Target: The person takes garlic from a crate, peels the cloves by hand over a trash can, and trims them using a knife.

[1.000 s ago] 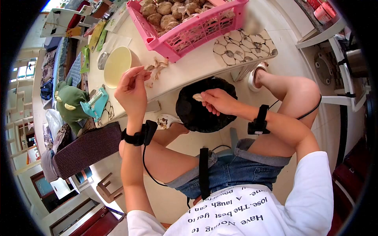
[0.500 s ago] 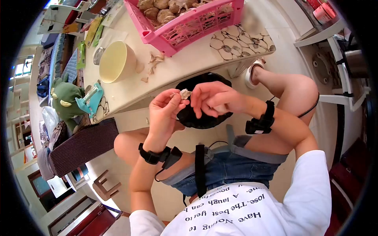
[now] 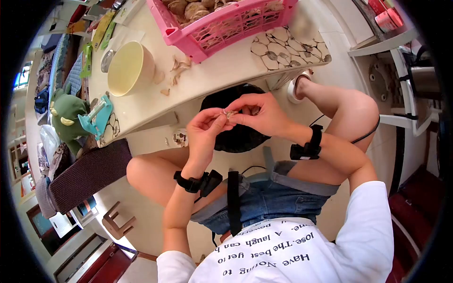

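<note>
In the head view, the left hand and right hand meet above a black bin, beside the edge of the bench. Thumb and fingers of both are clamped on a small garlic piece between them. Fingertips cover much of it, so its long axis and the way it points cannot be told. A second pale bit shows in the right hand's curled fingers. On the bench, peel scraps lie between a yellow bowl and a pink crate of garlic bulbs.
</note>
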Tool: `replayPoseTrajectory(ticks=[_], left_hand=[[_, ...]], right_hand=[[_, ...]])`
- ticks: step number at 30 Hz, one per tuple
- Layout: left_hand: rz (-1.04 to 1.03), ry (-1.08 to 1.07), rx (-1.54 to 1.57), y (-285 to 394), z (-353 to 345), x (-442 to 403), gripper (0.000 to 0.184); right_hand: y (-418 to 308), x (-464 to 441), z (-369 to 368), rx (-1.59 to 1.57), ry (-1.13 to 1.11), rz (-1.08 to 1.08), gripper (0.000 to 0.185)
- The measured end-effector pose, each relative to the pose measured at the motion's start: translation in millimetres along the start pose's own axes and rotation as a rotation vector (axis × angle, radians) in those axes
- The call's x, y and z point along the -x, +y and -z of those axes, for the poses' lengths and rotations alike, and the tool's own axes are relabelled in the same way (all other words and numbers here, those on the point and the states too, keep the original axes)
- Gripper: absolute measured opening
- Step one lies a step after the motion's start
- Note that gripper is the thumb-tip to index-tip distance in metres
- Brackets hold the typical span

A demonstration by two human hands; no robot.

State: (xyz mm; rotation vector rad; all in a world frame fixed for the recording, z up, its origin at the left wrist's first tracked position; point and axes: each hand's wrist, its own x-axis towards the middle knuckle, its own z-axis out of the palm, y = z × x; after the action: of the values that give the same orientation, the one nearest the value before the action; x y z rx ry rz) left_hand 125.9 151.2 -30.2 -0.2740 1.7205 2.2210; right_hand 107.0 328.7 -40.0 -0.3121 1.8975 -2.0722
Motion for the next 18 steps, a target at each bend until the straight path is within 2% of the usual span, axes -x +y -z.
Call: replayPoseTrajectory(ticks=[2,4,11,14,18], left_hand=[[0.005,0.021,0.001,4.0,-0.9,0.6,0.018],[0.13,-0.057,0.055,6.1,3.1,-0.1,0.018],[0.083,-0.077,-0.023,-5.7,16.9,-2.8,0.014],[0.095,-0.042,-0.029,-5.8,15.7,-2.1,0.012],[0.012,0.018,-0.137,-8.4,13.7,-2.3,0.011]], right_hand=[[6.1,-1.7,-1.7,0.056,-0.007,0.092,0.014],[12.2,-2.7,-3.7,0.103,0.006,0.13,0.015],[10.9,-3.4,-9.5,0.218,0.056,0.207,0.013],[14.3,-3.4,-9.4,0.218,0.05,0.212,0.014],[18.0,-2.6,-8.0,0.218,0.038,0.207,0.015]])
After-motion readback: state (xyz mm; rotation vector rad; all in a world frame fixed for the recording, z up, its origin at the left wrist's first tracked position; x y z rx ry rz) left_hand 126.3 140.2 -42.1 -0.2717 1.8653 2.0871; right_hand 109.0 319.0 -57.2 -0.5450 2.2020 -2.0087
